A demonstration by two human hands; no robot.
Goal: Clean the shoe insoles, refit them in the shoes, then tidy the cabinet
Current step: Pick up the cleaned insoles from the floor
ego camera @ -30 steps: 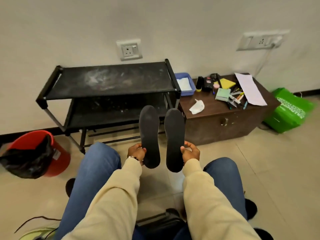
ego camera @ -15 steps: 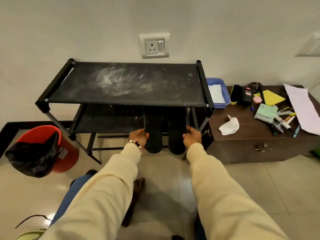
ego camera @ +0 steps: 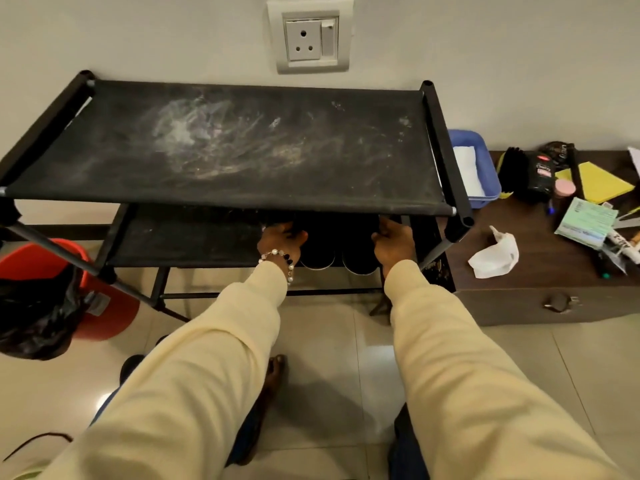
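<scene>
I grip both insoles point(ego camera: 337, 252), left hand point(ego camera: 280, 239) and right hand point(ego camera: 393, 242) with fingers curled on one each; I'd slide them flat, fully onto the lower shelf point(ego camera: 180, 237).

A room in a home or small office is indicated, likely an entry or utility corner. A black fabric shoe rack point(ego camera: 228, 150), dusty on top, is set against a plain white wall under a wall socket point(ego camera: 311, 38). A glossy tiled floor point(ego camera: 346, 358) is seen. A low brown wooden cabinet point(ego camera: 540, 278) is placed just beside the rack, strewn with stationery, a yellow pad point(ego camera: 602, 181), a crumpled tissue point(ego camera: 493, 252) and a blue tray point(ego camera: 476, 168). A red bin with a black liner point(ego camera: 52, 299) is stood on the floor at left.
</scene>
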